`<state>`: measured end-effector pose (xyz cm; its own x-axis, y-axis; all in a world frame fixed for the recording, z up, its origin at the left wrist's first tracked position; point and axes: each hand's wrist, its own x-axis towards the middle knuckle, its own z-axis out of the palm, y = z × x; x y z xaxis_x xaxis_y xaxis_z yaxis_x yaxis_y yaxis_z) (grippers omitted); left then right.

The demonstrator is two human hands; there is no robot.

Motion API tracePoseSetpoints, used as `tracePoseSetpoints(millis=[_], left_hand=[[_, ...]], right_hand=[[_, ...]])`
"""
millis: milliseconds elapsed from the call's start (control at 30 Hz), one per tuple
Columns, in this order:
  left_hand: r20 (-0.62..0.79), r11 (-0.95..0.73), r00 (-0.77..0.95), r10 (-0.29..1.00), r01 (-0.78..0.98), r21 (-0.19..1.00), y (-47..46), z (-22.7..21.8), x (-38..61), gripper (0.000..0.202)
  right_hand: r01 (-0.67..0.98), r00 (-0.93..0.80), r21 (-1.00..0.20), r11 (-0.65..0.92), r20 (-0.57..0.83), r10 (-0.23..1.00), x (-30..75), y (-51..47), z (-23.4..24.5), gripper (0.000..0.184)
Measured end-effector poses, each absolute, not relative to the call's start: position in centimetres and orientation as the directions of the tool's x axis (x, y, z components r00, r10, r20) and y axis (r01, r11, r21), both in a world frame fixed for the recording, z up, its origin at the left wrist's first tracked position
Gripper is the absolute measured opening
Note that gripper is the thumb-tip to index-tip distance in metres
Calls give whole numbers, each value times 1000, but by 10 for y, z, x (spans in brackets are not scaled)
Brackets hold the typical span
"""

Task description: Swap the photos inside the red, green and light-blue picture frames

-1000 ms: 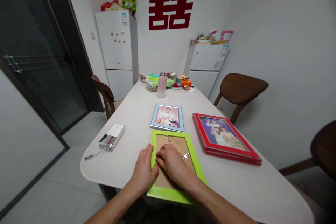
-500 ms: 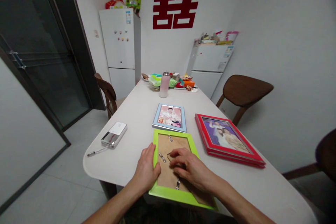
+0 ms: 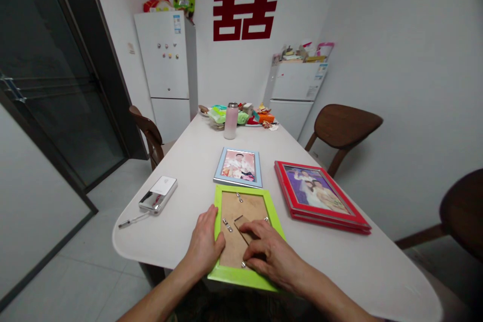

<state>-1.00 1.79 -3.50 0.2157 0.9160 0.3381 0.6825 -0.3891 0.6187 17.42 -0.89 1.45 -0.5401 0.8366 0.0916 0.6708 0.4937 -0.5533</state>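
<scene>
A lime green picture frame (image 3: pixel 241 196) lies face down at the near edge of the white table (image 3: pixel 188 166), its brown backing board with metal clips showing. My left hand (image 3: pixel 206 241) rests on the frame's left rail, fingers curled over the edge. My right hand (image 3: pixel 269 254) lies on the lower part of the backing, fingers bent and pressed near a clip and the fold-out stand.
A blue-framed photo (image 3: pixel 239 166) lies just beyond the green frame. A stack of red frames (image 3: pixel 319 196) sits to the right. A silver power bank (image 3: pixel 158 194) with cable lies left. A pink bottle (image 3: pixel 231 121) and snacks stand far off. Wooden chairs (image 3: pixel 345 126) flank the table.
My right hand slid from the backing's left side down toward its lower edge. The left hand stayed on the frame's left rail. The camera shifted slightly.
</scene>
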Motion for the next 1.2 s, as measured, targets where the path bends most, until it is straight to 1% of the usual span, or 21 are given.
tracePoseSetpoints(millis=[100, 200, 233, 333, 400, 567, 833, 1200], left_hand=[[336, -385, 212, 917, 685, 619, 18, -35, -10, 57], [332, -380, 209, 920, 686, 621, 17, -34, -10, 57], [330, -379, 209, 920, 686, 621, 17, -34, -10, 57], [324, -379, 214, 921, 683, 625, 17, -33, -10, 57], [320, -378, 217, 922, 680, 628, 17, -32, -9, 57], [316, -373, 212, 925, 674, 638, 18, -31, -9, 57], [324, -379, 211, 922, 661, 647, 17, -32, -7, 58], [339, -385, 206, 918, 664, 640, 16, -32, -7, 57]], right_hand=[[662, -521, -570, 487, 118, 845, 172, -8, 15, 8], [664, -481, -581, 471, 151, 864, 171, 4, 14, 16], [692, -447, -558, 458, 167, 879, 171, 11, 14, 18], [820, -313, -429, 379, 219, 924, 168, 38, 9, 25], [872, -253, -365, 325, 231, 939, 166, 57, 3, 27], [919, -179, -306, 249, 241, 954, 158, 83, -13, 27], [931, -169, -278, 235, 241, 956, 157, 85, -17, 26], [904, -212, -321, 282, 236, 948, 155, 81, -6, 27]])
